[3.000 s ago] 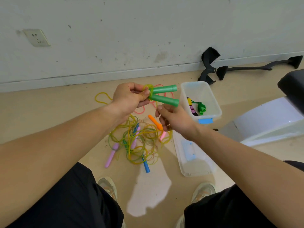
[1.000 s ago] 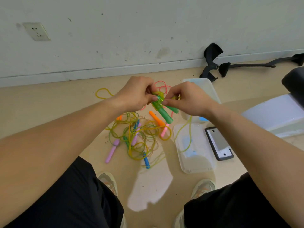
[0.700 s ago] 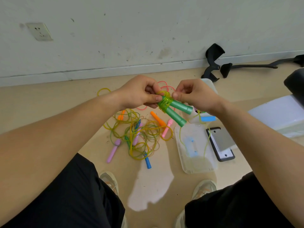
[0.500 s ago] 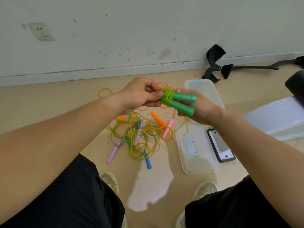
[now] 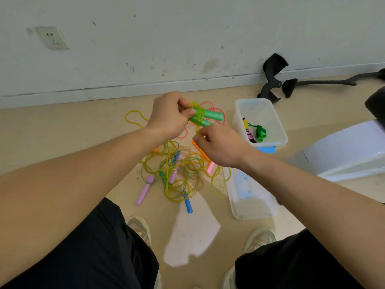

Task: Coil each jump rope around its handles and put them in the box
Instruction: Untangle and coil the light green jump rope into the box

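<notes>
While left hand [image 5: 168,118] grips the green handles [image 5: 213,116] mid-air, cord [image 5: 198,117] wound round them, right hand [image 5: 218,144] pinches its loose end just below. Box [image 5: 257,108] holds roughly two coiled ropes [image 5: 255,132]; floor tangle [image 5: 177,172] not yet coiled.

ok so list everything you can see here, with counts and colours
green jump rope: 1, green handles wound with yellow-green cord, held above the floor
loose jump ropes: count unclear, yellow-green and pink cords, lilac, blue, orange, pink handles, heaped on the floor
box: 1, clear, on the floor, right
coiled ropes: 2, one green, one pink and black, in the box
lid: 1, clear with blue latch, on the floor near the box
wall socket: 1, white, on the wall, left
black parts: 2, black, by the wall
shoes: 2, pale, bottom edge
left hand: 1, grips the green handles
right hand: 1, pinches the cord below them
</notes>
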Tool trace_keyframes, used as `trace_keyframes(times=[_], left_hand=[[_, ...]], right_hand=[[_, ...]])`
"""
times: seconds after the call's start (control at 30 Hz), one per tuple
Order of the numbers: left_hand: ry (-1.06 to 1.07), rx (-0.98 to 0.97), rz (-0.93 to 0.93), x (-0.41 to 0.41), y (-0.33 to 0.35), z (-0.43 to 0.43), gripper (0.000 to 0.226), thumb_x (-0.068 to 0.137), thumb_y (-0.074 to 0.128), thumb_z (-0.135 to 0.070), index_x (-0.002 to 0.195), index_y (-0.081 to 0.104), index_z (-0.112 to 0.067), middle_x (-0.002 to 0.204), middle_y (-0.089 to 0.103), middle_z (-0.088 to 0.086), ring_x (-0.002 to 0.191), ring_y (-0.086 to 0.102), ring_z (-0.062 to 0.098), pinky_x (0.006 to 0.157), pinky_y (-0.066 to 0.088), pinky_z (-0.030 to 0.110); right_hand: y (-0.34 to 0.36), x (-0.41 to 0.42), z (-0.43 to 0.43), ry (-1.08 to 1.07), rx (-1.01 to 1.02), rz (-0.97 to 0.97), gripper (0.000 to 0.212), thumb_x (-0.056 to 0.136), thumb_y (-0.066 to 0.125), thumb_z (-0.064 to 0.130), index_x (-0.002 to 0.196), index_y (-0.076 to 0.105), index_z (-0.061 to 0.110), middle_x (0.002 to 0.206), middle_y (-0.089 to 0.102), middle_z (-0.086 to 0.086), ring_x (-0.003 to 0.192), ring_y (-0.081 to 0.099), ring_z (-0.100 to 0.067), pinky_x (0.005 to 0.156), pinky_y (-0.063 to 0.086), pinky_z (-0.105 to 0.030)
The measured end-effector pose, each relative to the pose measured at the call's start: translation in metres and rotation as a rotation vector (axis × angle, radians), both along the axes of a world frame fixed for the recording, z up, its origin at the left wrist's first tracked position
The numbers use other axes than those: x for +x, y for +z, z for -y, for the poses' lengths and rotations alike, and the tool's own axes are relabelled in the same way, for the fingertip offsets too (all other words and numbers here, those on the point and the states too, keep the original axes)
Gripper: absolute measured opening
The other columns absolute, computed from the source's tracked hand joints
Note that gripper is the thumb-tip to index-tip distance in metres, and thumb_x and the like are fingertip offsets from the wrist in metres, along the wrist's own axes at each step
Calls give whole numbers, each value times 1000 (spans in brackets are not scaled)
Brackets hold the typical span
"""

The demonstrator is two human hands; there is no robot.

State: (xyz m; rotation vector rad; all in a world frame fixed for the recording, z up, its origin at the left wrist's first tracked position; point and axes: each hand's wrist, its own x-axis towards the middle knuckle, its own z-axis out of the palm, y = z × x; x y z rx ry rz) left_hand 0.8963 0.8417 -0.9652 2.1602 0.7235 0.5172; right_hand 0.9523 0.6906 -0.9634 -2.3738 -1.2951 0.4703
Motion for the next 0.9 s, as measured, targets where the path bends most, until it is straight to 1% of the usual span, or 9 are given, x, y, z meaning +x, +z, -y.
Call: trace_keyframes(times=[0.13,0.23,0.3,0.37,0.47,0.57,0.63,0.73,0.9], left_hand=[[-166,161,-100,2,1,7,15,83,77,-14,82,64,-21,69,62,-6,70,65,16,69,52,29],[-264,175,-145,3,5,9,16,82,78,-13,82,64,-21,69,61,-10,69,64,15,67,50,27],[-305,180,-153,3,10,8,18,82,79,-12,81,63,-21,69,62,-10,68,65,16,68,52,29],[-335,178,-162,3,14,6,18,82,79,-10,81,64,-21,67,63,-9,66,67,16,66,53,29],[-375,179,-174,2,15,6,19,81,79,-9,79,64,-21,65,64,-8,65,67,13,67,55,30],[-407,140,-186,2,14,8,19,81,79,-7,79,64,-19,69,70,1,64,69,15,67,57,32],[-438,76,-186,0,17,8,22,81,78,-4,76,62,-19,71,71,5,60,69,13,63,57,30],[-498,-167,-157,-5,23,7,25,85,72,5,78,58,-15,74,65,8,53,67,7,55,55,20],[-556,-517,-113,-10,28,6,22,89,62,9,79,57,-11,82,63,11,60,68,9,60,58,20]], right_hand=[[14,14,7,0,46,148,28,94,59,30,71,65,16,62,55,-3,65,49,-24,62,30,-30],[21,28,14,0,89,72,13,87,71,30,84,76,18,68,64,1,61,51,-11,56,32,-23],[20,36,19,12,134,12,10,83,77,29,85,78,19,63,61,9,57,53,-2,53,34,-13],[17,40,22,5,167,-2,11,80,81,29,82,78,19,59,57,13,56,52,3,53,35,-11],[14,43,21,-5,214,-12,20,73,87,31,78,69,23,63,57,10,56,51,-2,54,35,-15],[10,48,20,2,264,-56,34,69,89,33,75,58,22,71,61,-3,60,48,-13,60,41,-32],[9,53,22,-1,280,-112,36,69,89,35,77,60,16,73,60,-5,61,45,-12,60,38,-31],[6,60,26,-23,318,-259,34,73,86,35,77,60,13,72,52,-2,64,42,-11,60,34,-27],[7,59,34,-9,361,-786,32,80,68,48,75,62,17,66,52,3,59,46,-6,55,38,-17]])
